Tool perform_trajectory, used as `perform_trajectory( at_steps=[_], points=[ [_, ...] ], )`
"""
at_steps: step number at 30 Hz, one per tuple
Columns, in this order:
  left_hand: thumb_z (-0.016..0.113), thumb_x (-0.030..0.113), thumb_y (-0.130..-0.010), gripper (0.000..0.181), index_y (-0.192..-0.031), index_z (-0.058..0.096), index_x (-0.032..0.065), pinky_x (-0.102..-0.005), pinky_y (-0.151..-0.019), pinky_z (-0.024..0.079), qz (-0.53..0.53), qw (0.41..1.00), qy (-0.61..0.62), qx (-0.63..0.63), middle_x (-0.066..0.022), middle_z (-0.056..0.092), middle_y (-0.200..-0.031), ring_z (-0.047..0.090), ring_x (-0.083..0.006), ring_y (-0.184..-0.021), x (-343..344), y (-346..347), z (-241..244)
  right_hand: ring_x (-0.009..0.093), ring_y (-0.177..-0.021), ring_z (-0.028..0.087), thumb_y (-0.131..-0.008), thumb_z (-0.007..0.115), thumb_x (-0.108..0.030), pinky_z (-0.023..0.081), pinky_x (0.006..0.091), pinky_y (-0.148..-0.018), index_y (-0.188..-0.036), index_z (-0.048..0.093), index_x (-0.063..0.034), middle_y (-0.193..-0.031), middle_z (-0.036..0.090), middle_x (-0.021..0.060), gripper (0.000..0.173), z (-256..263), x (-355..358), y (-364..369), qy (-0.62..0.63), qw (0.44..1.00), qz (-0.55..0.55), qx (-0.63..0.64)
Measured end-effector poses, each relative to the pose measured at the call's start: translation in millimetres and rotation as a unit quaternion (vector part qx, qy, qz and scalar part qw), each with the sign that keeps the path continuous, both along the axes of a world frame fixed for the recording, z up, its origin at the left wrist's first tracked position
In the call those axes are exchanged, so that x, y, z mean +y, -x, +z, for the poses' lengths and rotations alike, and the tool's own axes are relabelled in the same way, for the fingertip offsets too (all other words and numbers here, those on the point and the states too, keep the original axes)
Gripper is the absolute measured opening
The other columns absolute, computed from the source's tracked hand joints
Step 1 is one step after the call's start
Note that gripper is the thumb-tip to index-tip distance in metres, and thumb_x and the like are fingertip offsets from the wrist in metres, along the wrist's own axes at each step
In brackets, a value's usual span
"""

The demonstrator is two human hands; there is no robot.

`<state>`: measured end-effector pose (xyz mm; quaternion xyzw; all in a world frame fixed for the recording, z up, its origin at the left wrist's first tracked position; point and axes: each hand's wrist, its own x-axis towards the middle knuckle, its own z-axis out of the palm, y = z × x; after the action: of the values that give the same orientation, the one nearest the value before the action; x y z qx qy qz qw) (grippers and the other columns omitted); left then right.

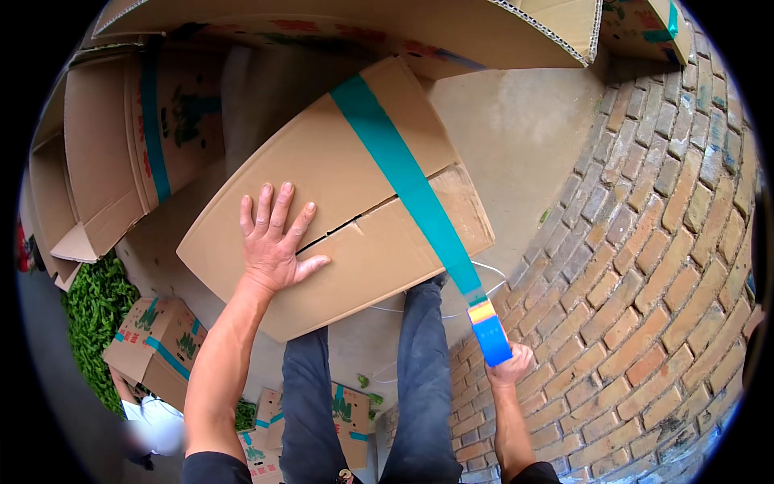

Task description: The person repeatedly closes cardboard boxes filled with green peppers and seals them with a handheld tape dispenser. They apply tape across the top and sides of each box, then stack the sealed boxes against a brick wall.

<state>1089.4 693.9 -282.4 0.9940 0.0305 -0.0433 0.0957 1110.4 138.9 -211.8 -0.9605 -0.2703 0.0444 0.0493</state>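
Note:
A cardboard box (pixel 284 272) lies before me with its two flaps folded down, and a narrow dark gap runs along their seam. My left hand (pixel 272 242) rests on the box, palm down and fingers spread. In my right hand (pixel 511 363) is a blue tape dispenser (pixel 491 339) with an orange part at its front. From it a strip of green packing tape (pixel 399 175) stretches across the seam and over to the box's far edge. Between the box's near edge and the dispenser, the tape hangs taut in the air.
A brick wall (pixel 653 254) rises on my right. Open cardboard boxes (pixel 103 139) stand at the left, and another large box (pixel 338 24) is at the top. Green peppers (pixel 91 320) are heaped at lower left, near taped boxes (pixel 157 345) and a person (pixel 154 423) in white.

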Motion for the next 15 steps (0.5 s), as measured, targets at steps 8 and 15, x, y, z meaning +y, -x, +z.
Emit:
perform_trajectory(
  at_steps=[8,15],
  points=[
    [0.051,0.082,-0.086,0.088,-0.152,0.052,0.0226,-0.0592,-0.126,0.007,-0.009,1.000,0.027,-0.002,-0.0148,0.030,-0.168,0.019,-0.0391,-0.157,-6.2,-20.3,0.2,0.044,-0.086,0.067,-0.074,0.075,-0.033,0.051,0.0504,-0.075,-0.075,0.069,-0.0058,-0.092,0.071,0.0220,0.027,-153.9,146.6,-101.6,0.239,0.912,-0.204,0.262],
    [0.057,0.081,-0.082,0.092,-0.153,0.050,0.0235,-0.0598,-0.126,0.009,0.006,0.999,0.046,0.010,-0.0124,0.031,-0.167,0.022,-0.0363,-0.156,5.2,-0.6,5.8,0.032,-0.099,0.072,-0.084,0.070,-0.005,0.056,0.0416,-0.088,-0.123,0.059,0.0066,-0.110,0.073,0.0188,0.042,-5.7,119.5,-31.2,-0.171,0.891,-0.419,-0.018]
  ],
)
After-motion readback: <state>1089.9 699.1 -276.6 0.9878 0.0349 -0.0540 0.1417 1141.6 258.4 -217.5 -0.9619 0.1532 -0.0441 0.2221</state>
